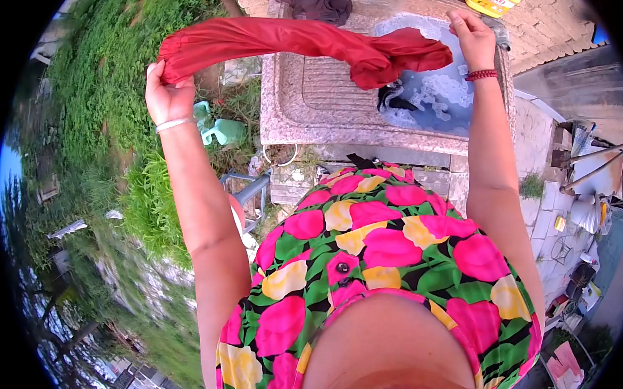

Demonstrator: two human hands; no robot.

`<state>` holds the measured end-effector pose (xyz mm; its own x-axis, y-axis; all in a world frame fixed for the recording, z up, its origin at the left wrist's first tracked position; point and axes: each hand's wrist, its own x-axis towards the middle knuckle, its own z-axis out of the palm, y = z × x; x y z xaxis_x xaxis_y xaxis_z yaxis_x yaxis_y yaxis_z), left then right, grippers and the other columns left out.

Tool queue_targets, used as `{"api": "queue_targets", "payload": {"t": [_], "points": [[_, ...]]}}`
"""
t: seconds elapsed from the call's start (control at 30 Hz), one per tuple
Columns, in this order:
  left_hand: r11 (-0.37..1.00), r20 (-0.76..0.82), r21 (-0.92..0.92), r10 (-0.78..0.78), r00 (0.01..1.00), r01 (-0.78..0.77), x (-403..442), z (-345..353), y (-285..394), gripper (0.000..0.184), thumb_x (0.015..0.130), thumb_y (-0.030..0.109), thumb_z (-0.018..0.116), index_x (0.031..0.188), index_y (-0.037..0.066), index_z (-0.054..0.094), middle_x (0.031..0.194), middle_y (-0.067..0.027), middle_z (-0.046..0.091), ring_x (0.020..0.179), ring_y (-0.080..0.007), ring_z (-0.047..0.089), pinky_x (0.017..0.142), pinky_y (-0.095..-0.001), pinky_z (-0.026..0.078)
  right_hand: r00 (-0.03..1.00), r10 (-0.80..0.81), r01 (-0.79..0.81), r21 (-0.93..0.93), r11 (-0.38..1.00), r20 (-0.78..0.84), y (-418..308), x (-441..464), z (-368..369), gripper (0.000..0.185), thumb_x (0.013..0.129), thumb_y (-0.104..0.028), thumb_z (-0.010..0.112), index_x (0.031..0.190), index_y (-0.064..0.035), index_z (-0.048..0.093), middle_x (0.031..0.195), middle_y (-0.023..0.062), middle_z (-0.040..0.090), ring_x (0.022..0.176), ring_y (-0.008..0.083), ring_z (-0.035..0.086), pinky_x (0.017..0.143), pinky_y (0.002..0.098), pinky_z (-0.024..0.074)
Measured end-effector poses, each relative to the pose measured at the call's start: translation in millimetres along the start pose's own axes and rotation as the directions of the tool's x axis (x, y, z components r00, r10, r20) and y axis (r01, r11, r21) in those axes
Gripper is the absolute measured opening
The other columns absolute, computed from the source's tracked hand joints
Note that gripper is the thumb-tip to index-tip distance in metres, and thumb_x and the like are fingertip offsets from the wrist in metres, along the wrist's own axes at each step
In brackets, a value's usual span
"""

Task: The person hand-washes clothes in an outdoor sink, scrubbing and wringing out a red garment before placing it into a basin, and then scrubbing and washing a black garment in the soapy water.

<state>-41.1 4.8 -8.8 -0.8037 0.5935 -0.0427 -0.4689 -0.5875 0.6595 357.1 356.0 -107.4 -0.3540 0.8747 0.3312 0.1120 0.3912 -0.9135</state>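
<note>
The red cloth [276, 38] stretches across the upper middle of the frame, above the sink [281, 128]; its gathered end is at the left, and its bunched end lies over the border between ribbed board and basin. The left hand [169, 99], at upper left, is closed on the gathered end, thumb and fingers gripping its edge; the right hand [473, 40], at upper right, has its fingers curled in toward the thumb, just above and beside the bunched end; whether they pinch anything I cannot tell. The sink is speckled pinkish stone, with the ribbed board [323, 91] on the left and the basin [440, 120] on the right; the basin holds bluish water with white foam and a black item [397, 101] partly under the bunched end. A dark cloth [320, 1] lies at the sink's top edge; a yellow container [492, 2] stands at the top right. A green watering can [225, 132] is left of the sink; grass [115, 68] fills the upper left; pale paving [539, 211] runs down the right, with a white bucket [586, 213] and clutter near the right edge.
</note>
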Motion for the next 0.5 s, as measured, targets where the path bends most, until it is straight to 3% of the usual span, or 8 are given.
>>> {"api": "queue_targets", "payload": {"t": [0.03, 0.1, 0.2, 0.27, 0.3, 0.37, 0.4, 0.5], "points": [[1.000, 0.077, -0.008, 0.002, 0.997, -0.002, -1, 7, 1, 0.015, 0.082, -0.005, 0.056, 0.083, 0.010, 0.053, 0.095, -0.0065, 0.064, 0.093, -0.0251, 0.061, 0.083, -0.0417, 0.050, 0.999, 0.018, -0.019, -0.030, 0.999, -0.047, 6, 3, -6, 0.019, 0.090, -0.020, 0.067, 0.096, -0.0025, 0.070, 0.079, -0.0024, 0.065, 0.071, 0.0046, 0.058, 0.066, 0.0184, 0.0480], [0.994, 0.142, 0.084, 0.057, 0.988, -0.069, -7, 37, -3, 0.015, 0.082, -0.005, 0.056, 0.086, 0.009, 0.055, 0.097, -0.0076, 0.063, 0.094, -0.0258, 0.060, 0.089, -0.0440, 0.047, 0.997, 0.052, -0.044, -0.139, 0.989, 0.054, 10, 2, -12, 0.017, 0.090, -0.019, 0.066, 0.091, -0.0024, 0.070, 0.078, -0.0024, 0.064, 0.070, 0.0041, 0.057, 0.065, 0.0194, 0.0476], [0.975, 0.228, 0.182, 0.082, 0.970, -0.125, -24, 88, -12, 0.019, 0.082, -0.006, 0.057, 0.092, 0.009, 0.058, 0.099, -0.0094, 0.063, 0.097, -0.0269, 0.059, 0.093, -0.0488, 0.044, 0.929, 0.163, -0.095, -0.211, 0.973, 0.333, 31, -22, 22, 0.021, 0.085, -0.025, 0.070, 0.094, -0.0064, 0.071, 0.080, 0.0027, 0.068, 0.075, 0.0106, 0.063, 0.069, 0.0256, 0.0504], [0.982, 0.289, 0.147, 0.073, 0.955, -0.119, -28, 106, -6, 0.019, 0.082, -0.006, 0.058, 0.092, 0.009, 0.059, 0.100, -0.0097, 0.064, 0.098, -0.0277, 0.058, 0.095, -0.0503, 0.042, 0.834, 0.159, -0.022, -0.256, 0.966, 0.529, 28, -56, 58, 0.022, 0.083, -0.026, 0.070, 0.093, -0.0056, 0.070, 0.080, 0.0058, 0.069, 0.077, 0.0132, 0.064, 0.071, 0.0271, 0.0510], [0.984, 0.318, 0.130, 0.072, 0.945, -0.118, -30, 114, -2, 0.019, 0.082, -0.006, 0.058, 0.093, 0.010, 0.059, 0.100, -0.0098, 0.064, 0.099, -0.0281, 0.058, 0.096, -0.0511, 0.042, 0.700, 0.295, -0.162, -0.259, 0.952, 0.650, 33, -70, 76, 0.035, 0.079, -0.031, 0.072, 0.102, -0.0039, 0.068, 0.092, 0.0116, 0.070, 0.086, 0.0194, 0.065, 0.080, 0.0303, 0.0509], [0.990, 0.359, 0.097, 0.057, 0.932, -0.098, -37, 129, 7, 0.019, 0.082, -0.006, 0.058, 0.093, 0.010, 0.060, 0.102, -0.0108, 0.063, 0.103, -0.0293, 0.056, 0.100, -0.0521, 0.038, 0.779, 0.027, 0.219, -0.313, 0.924, 0.626, 69, -104, 116, 0.066, 0.069, -0.042, 0.077, 0.117, 0.0004, 0.058, 0.114, 0.0206, 0.063, 0.109, 0.0322, 0.059, 0.095, 0.0372, 0.0456], [0.990, 0.369, 0.105, 0.048, 0.928, -0.093, -42, 138, 10, 0.019, 0.082, -0.006, 0.058, 0.094, 0.009, 0.060, 0.102, -0.0110, 0.063, 0.104, -0.0294, 0.056, 0.100, -0.0522, 0.037, 0.871, 0.004, 0.211, -0.381, 0.900, 0.491, 67, -121, 132, 0.057, 0.073, -0.034, 0.075, 0.119, -0.0038, 0.058, 0.113, 0.0200, 0.063, 0.107, 0.0322, 0.060, 0.094, 0.0395, 0.0455], [0.976, 0.385, 0.139, 0.103, 0.917, -0.168, -50, 162, 16, 0.018, 0.082, -0.007, 0.057, 0.094, 0.006, 0.060, 0.101, -0.0119, 0.063, 0.104, -0.0289, 0.055, 0.102, -0.0513, 0.036, 0.871, 0.099, 0.032, -0.256, 0.966, 0.481, 80, -117, 149, 0.043, 0.077, -0.023, 0.069, 0.116, -0.0076, 0.061, 0.106, 0.0198, 0.065, 0.102, 0.0323, 0.062, 0.089, 0.0402, 0.0468]]}}
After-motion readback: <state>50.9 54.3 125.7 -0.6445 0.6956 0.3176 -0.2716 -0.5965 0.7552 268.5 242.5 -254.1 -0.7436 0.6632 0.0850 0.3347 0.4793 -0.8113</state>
